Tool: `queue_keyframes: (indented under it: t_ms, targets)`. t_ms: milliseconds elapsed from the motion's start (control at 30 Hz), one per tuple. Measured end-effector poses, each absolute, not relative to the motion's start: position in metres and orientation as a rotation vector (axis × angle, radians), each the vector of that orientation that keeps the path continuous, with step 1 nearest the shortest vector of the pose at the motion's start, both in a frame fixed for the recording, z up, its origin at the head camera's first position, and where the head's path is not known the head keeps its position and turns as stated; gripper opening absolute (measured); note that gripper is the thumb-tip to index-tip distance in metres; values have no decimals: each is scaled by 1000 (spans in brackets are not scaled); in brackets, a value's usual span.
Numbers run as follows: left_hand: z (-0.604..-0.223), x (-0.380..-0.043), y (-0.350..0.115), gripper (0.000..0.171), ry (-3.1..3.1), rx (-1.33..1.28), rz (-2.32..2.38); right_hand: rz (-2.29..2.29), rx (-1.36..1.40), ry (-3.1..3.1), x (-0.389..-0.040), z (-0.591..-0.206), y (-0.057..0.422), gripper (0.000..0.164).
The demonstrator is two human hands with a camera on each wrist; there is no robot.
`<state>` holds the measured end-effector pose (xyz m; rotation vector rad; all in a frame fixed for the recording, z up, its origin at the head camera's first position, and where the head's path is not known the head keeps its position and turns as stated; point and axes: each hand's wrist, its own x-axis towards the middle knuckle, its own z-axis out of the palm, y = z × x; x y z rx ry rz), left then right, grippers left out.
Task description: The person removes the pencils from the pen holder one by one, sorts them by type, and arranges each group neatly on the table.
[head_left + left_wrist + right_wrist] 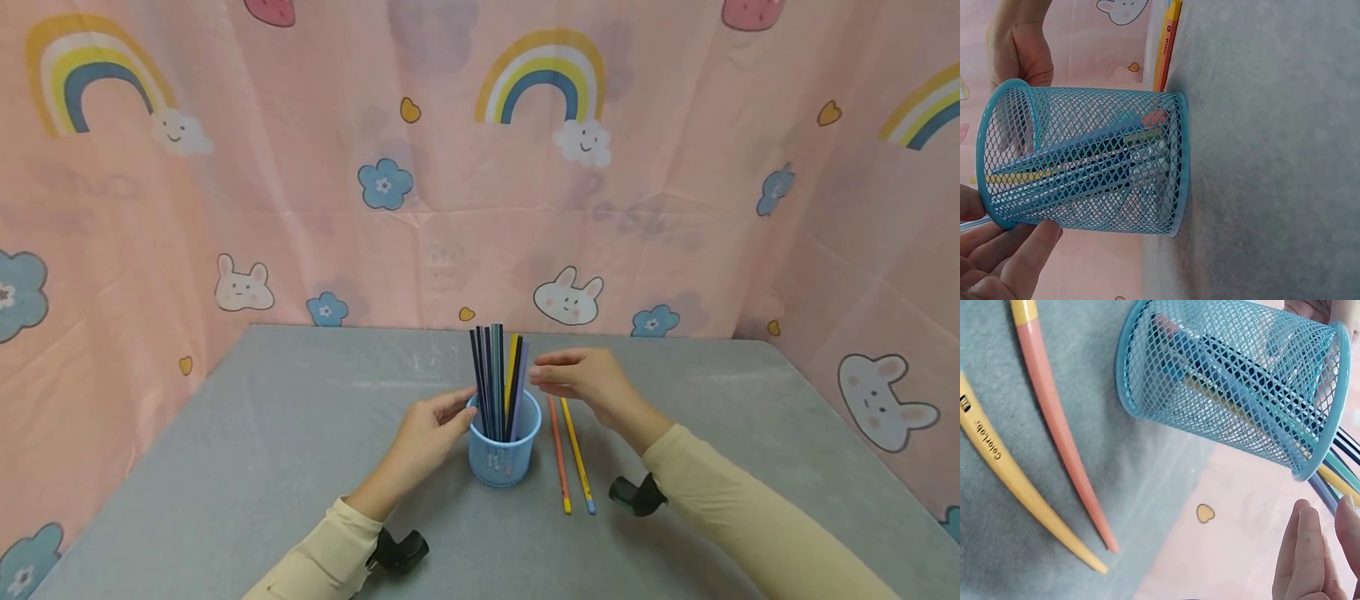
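Note:
A light blue mesh pencil cup stands upright on the table. It holds several dark pencils, along with a yellow pencil and a purple one. My left hand grips the cup's left side just below the rim; in the left wrist view its fingers lie against the mesh. To the right of the pencil tops is my right hand, fingers extended and nothing between fingers and thumb. Beneath it, a coral pencil and a yellow pencil lie side by side on the table.
The grey table ends at a pink printed curtain that rises behind it and along both sides. Black wrist devices hang beneath both sleeves, close to the tabletop. The loose pencils lie just right of the cup.

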<state>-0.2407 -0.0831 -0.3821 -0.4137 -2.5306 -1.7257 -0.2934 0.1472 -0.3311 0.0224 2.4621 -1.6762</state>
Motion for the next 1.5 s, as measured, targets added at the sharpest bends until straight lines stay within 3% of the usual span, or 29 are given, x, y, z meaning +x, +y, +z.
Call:
queue_keyframes:
  t_ms: [700,967,1500]
  targets:
    - [-382,-241,-84,38,-2525,-406,-1745,-1778,-10,2422,-295,-331,132,38]
    - [-383,-242,-84,40,-2546,-409,-1740,-1839,-61,2419,-295,-329,137,30]
    - [-382,-242,-84,39,-2547,-389,-1745,-1954,-162,2372,-294,-287,154,27]
